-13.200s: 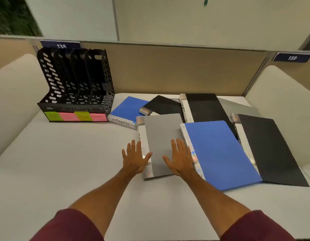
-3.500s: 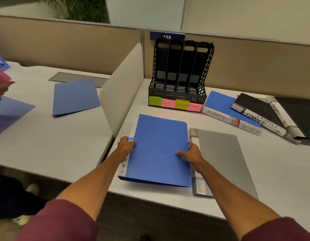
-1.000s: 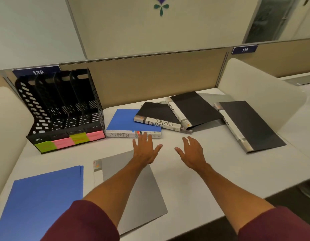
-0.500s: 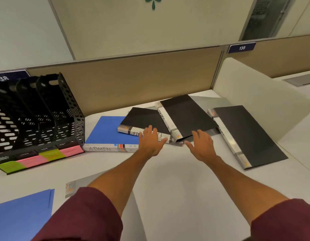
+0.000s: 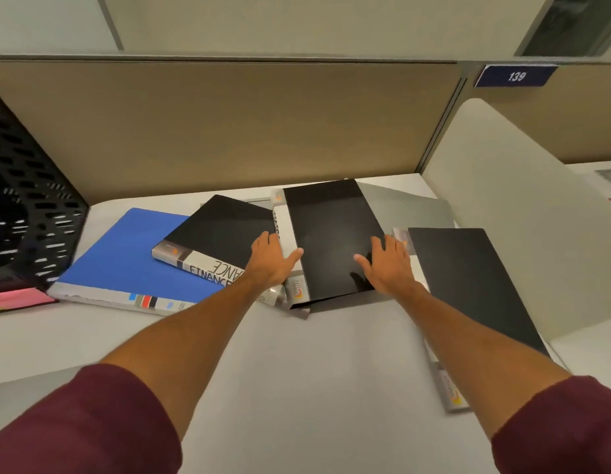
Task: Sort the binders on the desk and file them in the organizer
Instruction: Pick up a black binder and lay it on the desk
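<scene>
Sleeves: your maroon sleeves (image 5: 92, 422) filled both lower corners, with your forearms reaching out of them.
Desk: the white desk top (image 5: 297, 371) carried everything listed here.
Right-side binder: a flat black plastic binder with a silver spine (image 5: 468, 278) lay just right of your right arm, which hid part of that spine.
Left hand: your left hand (image 5: 271, 263) rested on the white spine of the middle binder, fingers straight and released, thumb spread onto the black cover.
Right hand: your right hand (image 5: 388, 266) lay flat at that cover's right edge, fingers spread and loose, clasping nothing.
Middle binder: the black plastic binder with a white spine (image 5: 331, 234) lay flat between your hands, overlapping its left neighbour.
Finance binder: a thick black binder lettered FINANCE (image 5: 222, 230) rested on the blue one.
Blue binder: a thick blue plastic binder (image 5: 126, 258) lay flat beside the organizer.
Grey folder: a thin grey folder (image 5: 410, 206) stuck out from under the middle binder.
Organizer: the black perforated plastic organizer (image 5: 27, 206) stood at far left, cropped, with a pink sticky label (image 5: 16, 297) on its front.
Partition: a tan fabric partition (image 5: 229, 124) stood behind, bearing a blue plate numbered 139 (image 5: 516, 76).
</scene>
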### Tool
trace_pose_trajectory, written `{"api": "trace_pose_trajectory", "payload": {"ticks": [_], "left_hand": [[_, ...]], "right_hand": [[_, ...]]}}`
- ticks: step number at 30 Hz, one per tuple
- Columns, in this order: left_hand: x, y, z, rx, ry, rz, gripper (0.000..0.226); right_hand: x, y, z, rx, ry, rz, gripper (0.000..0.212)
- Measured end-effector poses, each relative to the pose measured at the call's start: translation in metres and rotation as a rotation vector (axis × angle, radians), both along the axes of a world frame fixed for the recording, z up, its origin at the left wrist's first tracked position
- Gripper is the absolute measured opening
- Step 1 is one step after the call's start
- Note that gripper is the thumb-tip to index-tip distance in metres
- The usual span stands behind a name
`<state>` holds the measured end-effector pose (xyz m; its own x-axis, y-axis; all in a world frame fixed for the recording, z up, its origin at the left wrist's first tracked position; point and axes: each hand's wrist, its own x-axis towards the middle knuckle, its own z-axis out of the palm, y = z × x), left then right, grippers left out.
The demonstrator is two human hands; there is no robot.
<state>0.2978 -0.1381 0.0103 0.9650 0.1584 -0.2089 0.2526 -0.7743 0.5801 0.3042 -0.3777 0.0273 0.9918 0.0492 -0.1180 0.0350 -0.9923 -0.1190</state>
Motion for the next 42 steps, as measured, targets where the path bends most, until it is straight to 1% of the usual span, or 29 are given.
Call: {"api": "trace_pose_trajectory", "payload": {"ticks": [4,8,13,16,18,20,24,27,34,38,42], "left_hand": [[0.017,-0.009,-0.008,-0.079,0.026,0.095,0.067],[0.026,-0.020,-0.009,-0.128,0.114,0.234,0.065],[0.033,-0.032,-0.005,-0.409,0.195,0.455,0.057],[0.035,-0.028,-0.001,-0.578,0.216,0.588,0.045],[0.033,-0.020,0.001,-0.714,0.211,0.667,0.037],[0.029,-0.011,0.004,-0.805,0.207,0.706,0.034],[0.016,0.004,0.013,-0.900,0.229,0.658,0.030],[0.003,0.012,0.024,-0.973,0.169,0.595,0.023],[-0.040,0.032,0.070,-1.097,-0.028,0.470,0.015],[-0.077,0.051,0.107,-1.084,-0.140,0.338,0.022],[-0.122,0.064,0.143,-1.102,-0.229,0.201,0.029]], "right_hand": [[0.029,-0.010,-0.007,0.017,0.066,-0.006,0.067],[0.047,-0.008,-0.011,0.008,0.108,-0.071,0.069],[0.062,0.003,-0.011,0.045,0.167,-0.185,0.077],[0.066,0.005,-0.009,0.224,0.172,-0.341,0.078],[0.065,0.002,-0.011,0.388,0.189,-0.428,0.073],[0.060,-0.001,-0.013,0.570,0.207,-0.497,0.066],[0.043,-0.002,-0.017,0.925,0.209,-0.593,0.072],[0.025,0.005,-0.017,1.059,0.181,-0.625,0.075],[-0.022,0.036,0.004,1.205,0.132,-0.605,0.076],[-0.052,0.057,0.024,1.189,0.095,-0.579,0.078],[-0.083,0.077,0.042,1.206,0.069,-0.546,0.072]]}}
